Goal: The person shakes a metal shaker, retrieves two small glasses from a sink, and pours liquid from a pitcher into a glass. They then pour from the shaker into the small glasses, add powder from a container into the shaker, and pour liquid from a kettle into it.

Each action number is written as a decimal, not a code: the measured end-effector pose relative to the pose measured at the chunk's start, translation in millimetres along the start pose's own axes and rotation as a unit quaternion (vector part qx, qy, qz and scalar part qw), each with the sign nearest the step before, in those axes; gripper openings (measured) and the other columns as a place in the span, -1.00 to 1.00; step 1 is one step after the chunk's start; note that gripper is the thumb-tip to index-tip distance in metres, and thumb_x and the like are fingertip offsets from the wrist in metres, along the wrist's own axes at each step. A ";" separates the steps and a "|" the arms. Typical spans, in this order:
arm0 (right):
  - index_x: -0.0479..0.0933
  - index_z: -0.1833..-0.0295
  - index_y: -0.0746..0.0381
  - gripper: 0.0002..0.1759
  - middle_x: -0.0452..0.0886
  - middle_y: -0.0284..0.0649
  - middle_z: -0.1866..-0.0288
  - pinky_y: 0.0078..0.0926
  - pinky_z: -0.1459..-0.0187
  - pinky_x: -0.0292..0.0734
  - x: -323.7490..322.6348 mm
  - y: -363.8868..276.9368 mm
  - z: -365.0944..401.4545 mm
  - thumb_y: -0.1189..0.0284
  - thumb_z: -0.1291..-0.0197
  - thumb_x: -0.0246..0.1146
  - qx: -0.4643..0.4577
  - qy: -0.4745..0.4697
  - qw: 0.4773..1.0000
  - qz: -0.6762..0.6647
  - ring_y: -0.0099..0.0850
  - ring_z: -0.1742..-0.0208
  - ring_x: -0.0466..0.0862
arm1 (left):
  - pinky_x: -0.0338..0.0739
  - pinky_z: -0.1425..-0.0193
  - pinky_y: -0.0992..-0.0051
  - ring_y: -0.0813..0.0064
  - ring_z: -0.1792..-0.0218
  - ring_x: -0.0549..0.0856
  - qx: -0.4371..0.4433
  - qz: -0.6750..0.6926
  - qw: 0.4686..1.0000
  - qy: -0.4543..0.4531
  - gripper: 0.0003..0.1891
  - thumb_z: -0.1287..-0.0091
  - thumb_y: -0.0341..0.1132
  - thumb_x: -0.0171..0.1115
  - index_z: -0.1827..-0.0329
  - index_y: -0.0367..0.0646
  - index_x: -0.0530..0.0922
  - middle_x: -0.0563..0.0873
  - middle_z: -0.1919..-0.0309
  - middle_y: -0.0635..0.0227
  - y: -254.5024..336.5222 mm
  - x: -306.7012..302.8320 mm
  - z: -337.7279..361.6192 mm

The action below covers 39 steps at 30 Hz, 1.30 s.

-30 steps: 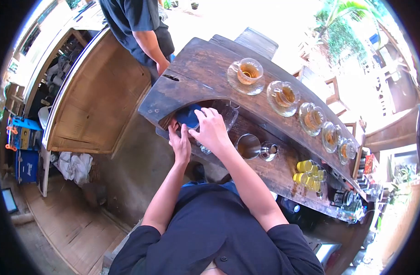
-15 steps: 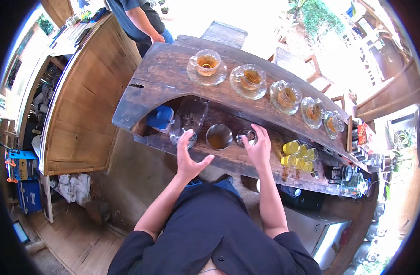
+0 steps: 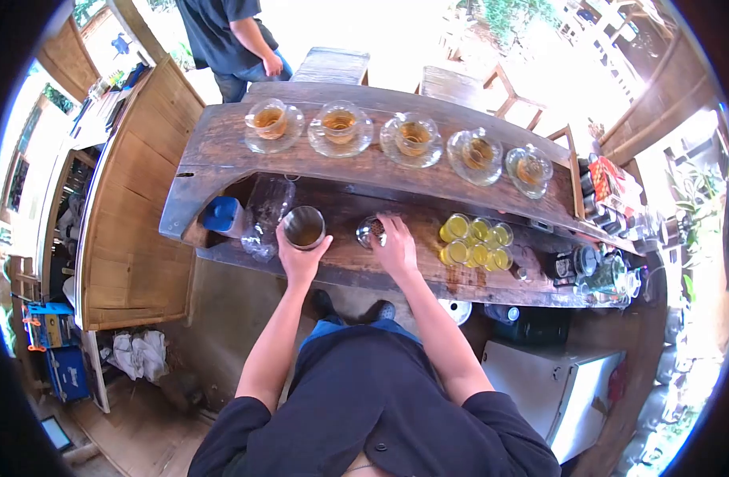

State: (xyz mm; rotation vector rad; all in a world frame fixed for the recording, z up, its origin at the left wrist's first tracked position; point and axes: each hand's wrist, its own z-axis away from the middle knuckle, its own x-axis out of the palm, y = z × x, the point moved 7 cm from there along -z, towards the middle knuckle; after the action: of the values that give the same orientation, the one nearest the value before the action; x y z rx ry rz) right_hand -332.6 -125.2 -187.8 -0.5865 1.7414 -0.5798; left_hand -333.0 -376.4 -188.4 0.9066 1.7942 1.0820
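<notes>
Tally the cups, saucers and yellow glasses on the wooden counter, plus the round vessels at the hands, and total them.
Cups: 5
Saucers: 5
Yellow glasses: 6
Large round vessel at the left hand: 1
Small round vessel at the right hand: 1
Total: 18

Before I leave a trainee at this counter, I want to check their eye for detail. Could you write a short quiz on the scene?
1. How many clear glass cups of amber liquid stand on saucers on the dark wooden upper counter?
2. True or false: the right hand is touching a yellow-filled glass.
3. Which item is in the left hand?

Key:
1. Five.
2. False; it is at a small, shiny, round container.
3. A wide, round, see-through vessel.
</notes>
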 end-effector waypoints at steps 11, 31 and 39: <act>0.73 -0.04 0.21 -0.66 0.73 -0.13 -0.06 -0.16 -0.19 0.62 -96.2 23.1 85.7 0.47 -0.11 0.52 -0.070 0.068 0.988 -0.122 -0.09 -0.12 0.68 | 0.57 -0.29 0.30 0.35 -0.13 0.67 -0.010 0.059 0.998 -0.032 -0.07 0.05 -0.32 0.78 -0.39 -0.21 0.36 0.64 -0.12 0.23 69.1 12.7 88.3; 0.74 0.03 0.26 -0.80 0.78 -0.19 0.05 -0.42 0.04 0.65 -377.9 167.6 349.2 0.48 -0.25 0.47 0.186 0.356 0.916 0.006 -0.35 0.08 0.74 | 0.63 -0.24 0.38 0.44 -0.08 0.74 0.000 0.177 0.946 -0.272 -0.06 0.05 -0.40 0.75 -0.40 -0.18 0.33 0.70 -0.09 0.27 193.0 95.5 291.0; 0.73 -0.03 0.24 -0.74 0.76 -0.17 0.00 -0.40 0.00 0.67 -477.1 277.1 344.4 0.39 -0.28 0.49 0.170 0.382 0.908 0.036 -0.32 0.02 0.74 | 0.61 -0.29 0.36 0.46 -0.11 0.73 0.057 0.148 0.936 -0.315 -0.11 0.04 -0.37 0.75 -0.37 -0.19 0.38 0.71 -0.09 0.27 255.4 186.9 332.5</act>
State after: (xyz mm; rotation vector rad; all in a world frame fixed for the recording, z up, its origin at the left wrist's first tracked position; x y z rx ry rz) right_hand 83.7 367.0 -101.2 -0.0251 2.2958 -1.1371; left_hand -64.9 -14.2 -101.1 1.4394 1.2136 0.7411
